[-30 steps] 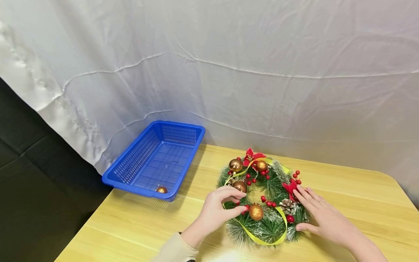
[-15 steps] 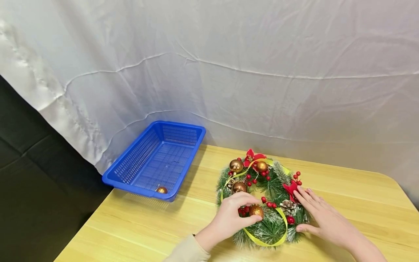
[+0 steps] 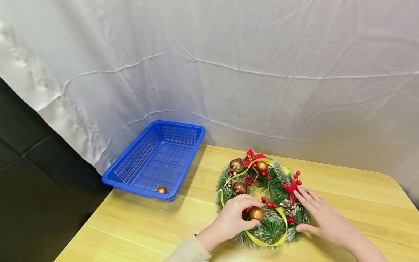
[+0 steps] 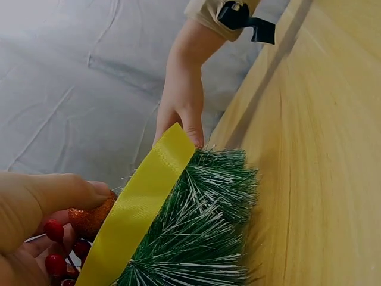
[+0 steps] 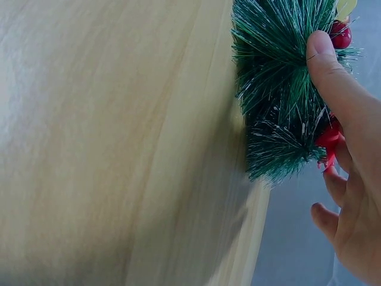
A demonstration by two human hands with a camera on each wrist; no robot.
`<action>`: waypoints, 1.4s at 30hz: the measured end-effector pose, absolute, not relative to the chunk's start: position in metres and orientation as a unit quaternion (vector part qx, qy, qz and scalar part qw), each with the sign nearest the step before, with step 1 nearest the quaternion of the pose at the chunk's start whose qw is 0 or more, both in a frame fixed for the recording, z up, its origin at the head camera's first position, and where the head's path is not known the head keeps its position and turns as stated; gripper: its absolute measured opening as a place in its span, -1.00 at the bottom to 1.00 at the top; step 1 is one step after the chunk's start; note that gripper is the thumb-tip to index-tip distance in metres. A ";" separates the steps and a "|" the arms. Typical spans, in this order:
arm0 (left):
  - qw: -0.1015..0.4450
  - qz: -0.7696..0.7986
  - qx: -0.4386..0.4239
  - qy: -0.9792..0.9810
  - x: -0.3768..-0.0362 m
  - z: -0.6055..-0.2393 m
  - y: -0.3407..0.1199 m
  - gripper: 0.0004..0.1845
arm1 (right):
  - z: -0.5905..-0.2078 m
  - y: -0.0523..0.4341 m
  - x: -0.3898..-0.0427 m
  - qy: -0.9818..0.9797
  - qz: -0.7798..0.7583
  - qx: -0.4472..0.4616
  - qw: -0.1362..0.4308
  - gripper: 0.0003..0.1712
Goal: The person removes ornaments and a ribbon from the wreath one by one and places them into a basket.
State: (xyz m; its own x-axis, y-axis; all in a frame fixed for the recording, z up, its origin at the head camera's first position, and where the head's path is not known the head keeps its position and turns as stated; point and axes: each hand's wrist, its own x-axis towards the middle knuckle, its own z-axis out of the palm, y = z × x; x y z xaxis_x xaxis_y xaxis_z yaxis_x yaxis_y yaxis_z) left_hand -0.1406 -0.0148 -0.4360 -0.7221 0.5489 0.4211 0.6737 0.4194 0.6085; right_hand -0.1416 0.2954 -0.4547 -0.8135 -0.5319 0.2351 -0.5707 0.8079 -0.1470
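We see the wreath (image 3: 262,202) lying flat near the front edge of the counter (image 3: 137,225), toward its right half. Our left hand (image 3: 234,220) has its grip pinched on a glittery gold ball (image 3: 256,213) at the wreath's near-left rim, beside the yellow ribbon (image 3: 262,240). Our right hand (image 3: 322,216) lies flat and released, pressing the wreath's right rim. The blue basket (image 3: 131,160) overhangs the counter's back left corner, another gold ball (image 3: 161,190) inside.

Makeshift recording setup: white sheet backdrop (image 3: 262,72) behind wooden table (image 3: 131,225).
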 end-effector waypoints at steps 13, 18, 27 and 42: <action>0.119 -0.413 -0.368 -0.824 -0.142 -0.430 -0.012 -0.67 | -0.454 0.296 -0.142 -0.949 0.107 0.286 0.082 0.13; 0.137 -0.434 -0.382 -0.804 -0.143 -0.422 -0.012 -0.67 | -0.454 0.295 -0.142 -0.948 0.106 0.287 0.083 0.13; 0.155 -0.487 -0.377 -0.773 -0.147 -0.403 -0.020 -0.65 | -0.455 0.296 -0.143 -0.948 0.105 0.289 0.086 0.13; 0.168 -0.538 -0.285 -0.776 -0.156 -0.377 -0.067 -0.65 | -0.456 0.296 -0.142 -0.948 0.111 0.286 0.081 0.12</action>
State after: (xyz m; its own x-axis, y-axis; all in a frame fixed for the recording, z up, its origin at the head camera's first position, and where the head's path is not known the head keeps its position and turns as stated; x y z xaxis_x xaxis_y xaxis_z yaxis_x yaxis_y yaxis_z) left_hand -0.1557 -0.0667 -0.3768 -0.7815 0.2616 0.5664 0.6222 0.2595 0.7386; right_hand -0.1424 0.2964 -0.4559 -0.8236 -0.5243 0.2165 -0.5602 0.8117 -0.1654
